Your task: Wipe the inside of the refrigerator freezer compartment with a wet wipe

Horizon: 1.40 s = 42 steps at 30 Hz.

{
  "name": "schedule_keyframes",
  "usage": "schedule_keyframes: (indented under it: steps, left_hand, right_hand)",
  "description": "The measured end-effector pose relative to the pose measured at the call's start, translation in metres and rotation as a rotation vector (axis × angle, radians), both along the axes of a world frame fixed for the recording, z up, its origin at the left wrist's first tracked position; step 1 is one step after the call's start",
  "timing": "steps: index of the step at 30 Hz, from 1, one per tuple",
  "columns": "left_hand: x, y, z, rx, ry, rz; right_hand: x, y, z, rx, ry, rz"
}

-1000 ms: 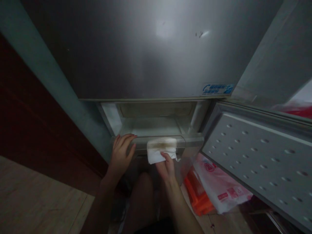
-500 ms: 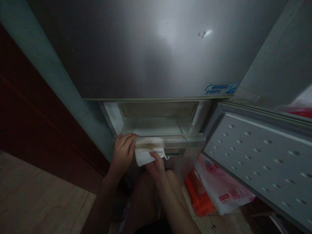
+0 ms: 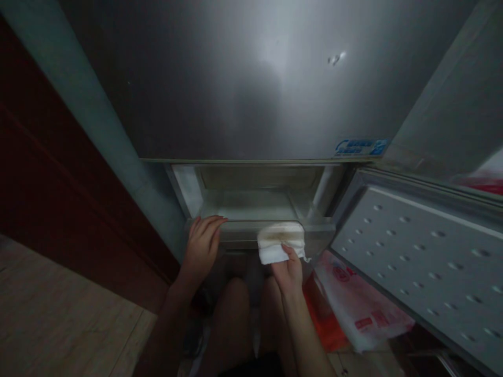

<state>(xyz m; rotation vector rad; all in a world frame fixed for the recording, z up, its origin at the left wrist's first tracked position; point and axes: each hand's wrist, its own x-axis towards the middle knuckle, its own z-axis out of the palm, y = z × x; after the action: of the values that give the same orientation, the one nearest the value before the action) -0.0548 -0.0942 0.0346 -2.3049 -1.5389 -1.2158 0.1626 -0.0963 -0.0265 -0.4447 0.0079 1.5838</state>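
A pulled-out drawer (image 3: 243,236) shows at the bottom of a grey fridge (image 3: 251,84). My left hand (image 3: 202,246) rests on the drawer's left front corner, fingers curled over the rim. My right hand (image 3: 290,269) presses a white, brown-stained cloth (image 3: 280,242) against the right part of the drawer's front rim, fingers closed on the cloth. My bare knees show below the drawer.
The open lower fridge door (image 3: 424,251), dotted with small dimples, swings out at the right. A white plastic bag with red print (image 3: 361,303) and an orange object (image 3: 320,319) lie on the floor under it. A dark red wall (image 3: 47,199) and pale floor (image 3: 58,319) are at the left.
My right hand slid the cloth along the drawer's front rim, first to the left next to my left hand, then back to the right. My left hand stayed on the corner.
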Motion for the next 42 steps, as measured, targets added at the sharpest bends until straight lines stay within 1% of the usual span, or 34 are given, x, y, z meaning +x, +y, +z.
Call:
schedule_keyframes:
  steps: [2,5,9,11,13,16,21,25,29,31,32,33,35,39,42]
  left_hand:
    - [-0.001,0.000,0.001,-0.011,-0.008,-0.016]
    - [-0.004,0.000,0.003,-0.029,-0.022,-0.025]
    - [-0.004,0.000,0.003,-0.049,-0.035,-0.012]
    - [-0.003,0.000,0.003,-0.045,-0.042,-0.006]
    - [-0.003,0.000,0.002,-0.033,-0.046,-0.001]
    - [-0.003,-0.001,0.002,-0.034,-0.044,-0.004]
    - [-0.004,-0.001,0.004,-0.058,-0.031,-0.002]
    - [-0.004,-0.002,0.004,-0.044,-0.031,-0.008]
    - [-0.003,-0.002,0.003,-0.035,-0.049,-0.003]
    - [-0.002,-0.001,0.003,-0.031,-0.053,0.000]
    - [-0.002,-0.001,0.003,-0.026,-0.054,-0.001]
    - [-0.002,-0.001,0.003,-0.024,-0.053,-0.002]
    - [-0.003,-0.001,0.002,-0.019,-0.056,-0.001]
    - [-0.003,0.000,0.002,-0.029,-0.054,0.004]
    - [-0.003,0.000,0.002,-0.030,-0.041,0.001]
  right_hand:
    - [-0.015,0.001,-0.003,0.032,-0.017,0.010]
    - [-0.047,0.003,-0.005,0.086,-0.035,0.044]
    - [-0.090,0.007,-0.001,0.132,-0.025,0.089]
    - [-0.106,0.009,0.002,0.163,-0.019,0.125]
    - [-0.114,0.010,0.005,0.186,-0.019,0.162]
    - [-0.112,0.011,0.003,0.188,-0.027,0.183]
    - [-0.089,0.005,-0.006,0.142,-0.019,0.157]
    - [-0.055,0.001,-0.006,0.101,-0.001,0.107]
    - [-0.011,-0.001,-0.001,0.045,0.017,0.001]
    - [0.002,-0.001,-0.001,0.021,0.003,-0.030]
    - [0.004,-0.002,-0.001,0.011,-0.005,-0.039]
    - [0.003,-0.002,-0.003,0.011,-0.012,-0.047]
    - [-0.009,-0.003,-0.007,0.036,-0.020,-0.057]
    - [-0.053,0.001,-0.013,0.102,-0.028,0.007]
    - [-0.086,0.007,-0.010,0.122,-0.007,0.065]
